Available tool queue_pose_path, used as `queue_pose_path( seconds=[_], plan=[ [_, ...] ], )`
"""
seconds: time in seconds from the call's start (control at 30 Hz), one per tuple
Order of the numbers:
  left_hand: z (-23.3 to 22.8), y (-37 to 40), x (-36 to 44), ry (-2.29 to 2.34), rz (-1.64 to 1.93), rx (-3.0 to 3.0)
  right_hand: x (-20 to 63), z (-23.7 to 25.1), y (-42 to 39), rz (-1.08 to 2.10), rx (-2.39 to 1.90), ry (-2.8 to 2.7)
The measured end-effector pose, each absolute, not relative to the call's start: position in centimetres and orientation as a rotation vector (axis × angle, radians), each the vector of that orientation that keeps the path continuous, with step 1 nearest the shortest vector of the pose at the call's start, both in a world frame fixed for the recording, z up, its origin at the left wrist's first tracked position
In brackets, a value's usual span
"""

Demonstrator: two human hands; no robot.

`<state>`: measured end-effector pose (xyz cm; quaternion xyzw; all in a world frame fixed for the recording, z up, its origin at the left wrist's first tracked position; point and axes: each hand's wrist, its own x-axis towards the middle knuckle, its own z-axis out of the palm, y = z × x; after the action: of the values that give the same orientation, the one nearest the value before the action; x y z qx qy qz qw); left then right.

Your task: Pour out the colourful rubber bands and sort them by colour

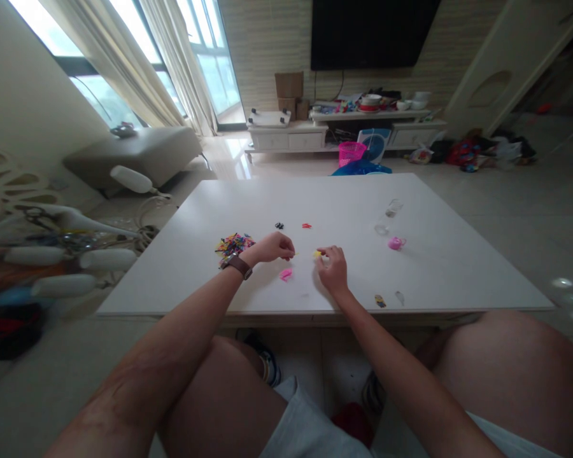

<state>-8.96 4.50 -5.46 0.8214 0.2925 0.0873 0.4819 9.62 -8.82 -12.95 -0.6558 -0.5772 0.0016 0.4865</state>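
Hands on white table (439,254): left hand (273,247) grip curled closed; right hand (333,267) pinches yellow piece (317,254).

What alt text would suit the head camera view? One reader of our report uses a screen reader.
Seated at a white table, a person rests both hands on it: the left hand beside a pile of small colourful pieces, the right hand pinching a small yellow piece. A pink piece lies between the hands; a clear bottle lies farther right.
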Motion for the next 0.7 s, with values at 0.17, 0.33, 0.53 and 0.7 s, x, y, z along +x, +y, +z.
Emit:
queue_pose_path(
  seconds=[0.17,0.33,0.53,0.7],
  plan=[
    [-5.5,4.3,-8.6,0.637,0.225,1.991,9.1,-12.4,-9.3,0.112,-1.355,-1.710],
    [-5.6,3.8,-8.0,0.600,0.190,1.988,9.1,-12.7,-9.2,0.174,-1.286,-1.737],
    [-5.7,3.5,-7.7,0.589,0.153,1.988,9.3,-12.7,-9.0,0.242,-1.280,-1.644],
    [-5.7,3.4,-7.7,0.599,0.168,1.994,9.4,-12.5,-9.0,0.303,-1.324,-1.535]
  ],
)
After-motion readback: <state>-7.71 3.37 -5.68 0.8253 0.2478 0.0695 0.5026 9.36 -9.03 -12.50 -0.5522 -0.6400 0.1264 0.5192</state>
